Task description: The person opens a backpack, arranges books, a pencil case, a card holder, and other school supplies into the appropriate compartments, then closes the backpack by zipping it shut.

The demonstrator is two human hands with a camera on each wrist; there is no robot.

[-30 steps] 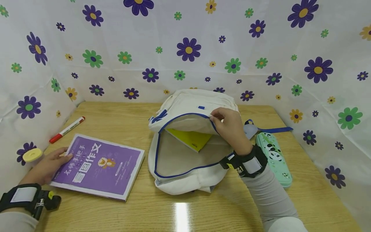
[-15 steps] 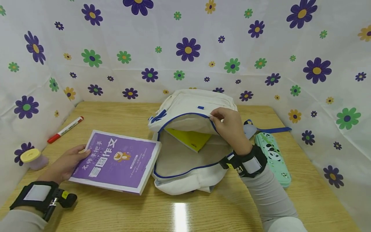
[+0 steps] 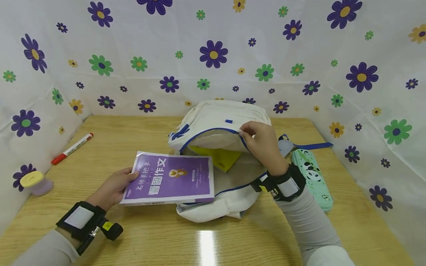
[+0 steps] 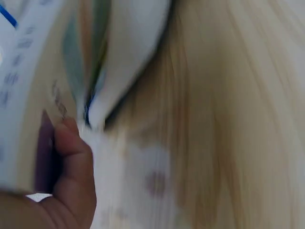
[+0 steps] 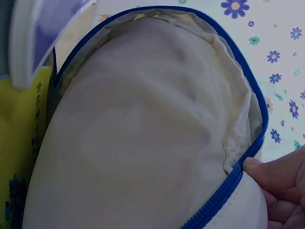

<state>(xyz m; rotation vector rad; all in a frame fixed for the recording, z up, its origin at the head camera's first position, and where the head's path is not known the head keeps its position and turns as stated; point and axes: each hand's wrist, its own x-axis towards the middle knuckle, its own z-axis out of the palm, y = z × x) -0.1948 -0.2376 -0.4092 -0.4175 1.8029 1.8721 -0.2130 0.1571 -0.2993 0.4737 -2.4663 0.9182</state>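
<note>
Purple book [image 3: 171,179] now nearer yellow book [image 3: 227,159]

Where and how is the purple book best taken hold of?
Take the purple book by its left edge, from the left, thumb on top, fingers beneath; the left hand holds that side. It is flat, and its right end overlaps the open bag in the head view, so a grip there would likely hinder.

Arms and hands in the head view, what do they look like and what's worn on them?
The left hand and right hand wear no gloves. The left sleeve and right sleeve are light grey, with white fabric below the right one. Each wrist has a black strap with a pale rectangular patch and a small black device with a yellow mark.
</note>
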